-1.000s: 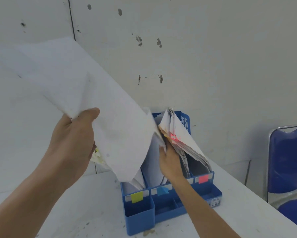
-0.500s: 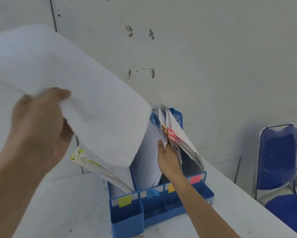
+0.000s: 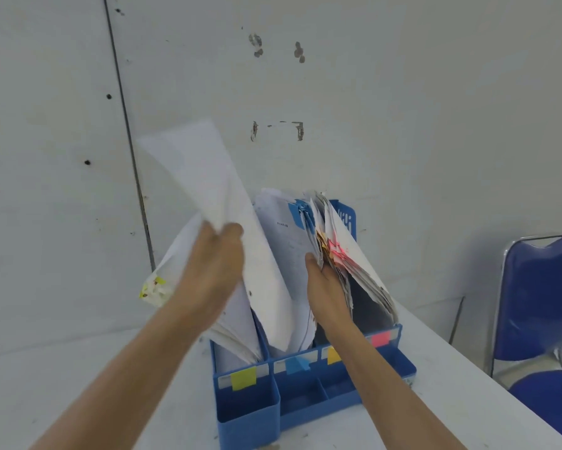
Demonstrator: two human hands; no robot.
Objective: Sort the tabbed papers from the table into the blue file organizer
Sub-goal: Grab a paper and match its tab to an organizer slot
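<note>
The blue file organizer (image 3: 250, 414) stands on the white table against the wall, its slots marked with yellow, blue, orange and pink labels. My left hand (image 3: 213, 271) grips a white stack of yellow-tabbed papers (image 3: 205, 177), whose lower end sits in the leftmost, yellow-labelled slot. My right hand (image 3: 326, 287) reaches into the organizer and holds the orange- and pink-tabbed papers (image 3: 347, 254) aside to the right. Blue-tabbed papers (image 3: 284, 241) stand in the second slot between my hands.
A blue chair with a metal frame (image 3: 539, 303) stands to the right of the white table (image 3: 62, 384). The grey wall (image 3: 370, 92) rises directly behind the organizer. The table's right edge runs diagonally past the organizer.
My left hand has swung the paper stack from high on the left down and rightward into the yellow slot. My right hand has stayed on the papers in the right slots.
</note>
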